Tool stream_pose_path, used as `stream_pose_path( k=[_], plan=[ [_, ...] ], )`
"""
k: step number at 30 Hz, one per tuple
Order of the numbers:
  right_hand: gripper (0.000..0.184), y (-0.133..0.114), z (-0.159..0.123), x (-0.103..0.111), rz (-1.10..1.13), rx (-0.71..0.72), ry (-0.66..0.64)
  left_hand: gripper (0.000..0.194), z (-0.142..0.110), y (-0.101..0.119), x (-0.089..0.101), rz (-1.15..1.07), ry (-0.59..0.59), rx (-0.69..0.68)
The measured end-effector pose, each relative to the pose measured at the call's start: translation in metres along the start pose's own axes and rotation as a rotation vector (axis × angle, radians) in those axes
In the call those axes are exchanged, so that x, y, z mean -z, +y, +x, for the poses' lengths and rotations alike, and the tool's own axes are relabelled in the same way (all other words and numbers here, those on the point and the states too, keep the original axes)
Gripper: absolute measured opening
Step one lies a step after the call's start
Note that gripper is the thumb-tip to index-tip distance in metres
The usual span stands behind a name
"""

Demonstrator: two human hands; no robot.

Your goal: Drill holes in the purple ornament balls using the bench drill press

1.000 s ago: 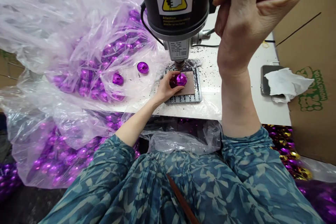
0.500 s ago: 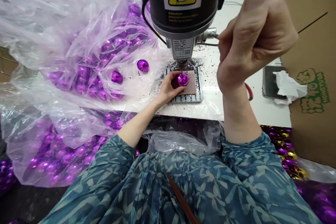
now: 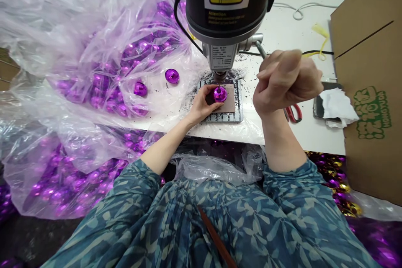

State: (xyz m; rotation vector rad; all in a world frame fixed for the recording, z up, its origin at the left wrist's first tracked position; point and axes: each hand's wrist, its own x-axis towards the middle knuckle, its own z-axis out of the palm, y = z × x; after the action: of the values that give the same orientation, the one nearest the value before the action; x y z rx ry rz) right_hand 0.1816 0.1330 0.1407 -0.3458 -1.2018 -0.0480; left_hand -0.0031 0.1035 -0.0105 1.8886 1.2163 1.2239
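A shiny purple faceted ball (image 3: 220,94) rests on a flat brown board (image 3: 230,102) over the slotted metal base of a bench drill press (image 3: 226,12). Thumb and fingers of my left hand (image 3: 202,102) curve around its left side and grip it. The drill's chuck (image 3: 219,76) is directly above the ball, its tip down at the ball's top. On the right, my right hand (image 3: 284,81) is closed around the drill's feed lever (image 3: 260,48); the lever's far end is hidden in the fist.
Two loose purple balls, one (image 3: 172,76) nearer the drill, lie left beside a clear plastic bag (image 3: 103,63) full of them. Red-handled pliers (image 3: 293,114), a phone under white tissue (image 3: 337,104) and a cardboard box (image 3: 373,71) are right. Dark shavings litter the white table (image 3: 326,136).
My right hand has come down and slightly toward me with the lever, uncovering a cable and yellow strip behind it. My left hand still holds the ball in place.
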Motion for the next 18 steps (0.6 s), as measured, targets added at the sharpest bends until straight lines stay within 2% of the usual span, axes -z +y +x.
stream_pose_path(
  k=[3, 5, 8, 10, 13, 18],
  plan=[
    [0.054, -0.005, -0.001, 0.001, -0.016, -0.017, -0.013, 0.063, 0.001, 0.0, -0.001, -0.019, 0.006, 0.018],
    [0.052, -0.015, 0.008, -0.001, -0.017, -0.041, -0.022, 0.063, 0.001, 0.002, -0.001, -0.029, 0.005, 0.022],
    [0.048, -0.032, 0.037, -0.011, -0.035, -0.113, -0.032, 0.062, 0.0, 0.005, 0.0, -0.016, 0.002, 0.027],
    [0.053, -0.038, 0.06, -0.021, -0.009, -0.24, -0.08, 0.062, 0.0, 0.007, 0.001, 0.002, -0.001, 0.029],
    [0.07, -0.034, 0.086, -0.033, 0.083, -0.434, -0.177, 0.061, 0.0, 0.01, 0.002, 0.014, 0.002, 0.026],
    [0.073, -0.028, 0.097, -0.036, 0.084, -0.5, -0.2, 0.063, 0.0, 0.011, 0.002, 0.025, 0.003, 0.024]
  ],
)
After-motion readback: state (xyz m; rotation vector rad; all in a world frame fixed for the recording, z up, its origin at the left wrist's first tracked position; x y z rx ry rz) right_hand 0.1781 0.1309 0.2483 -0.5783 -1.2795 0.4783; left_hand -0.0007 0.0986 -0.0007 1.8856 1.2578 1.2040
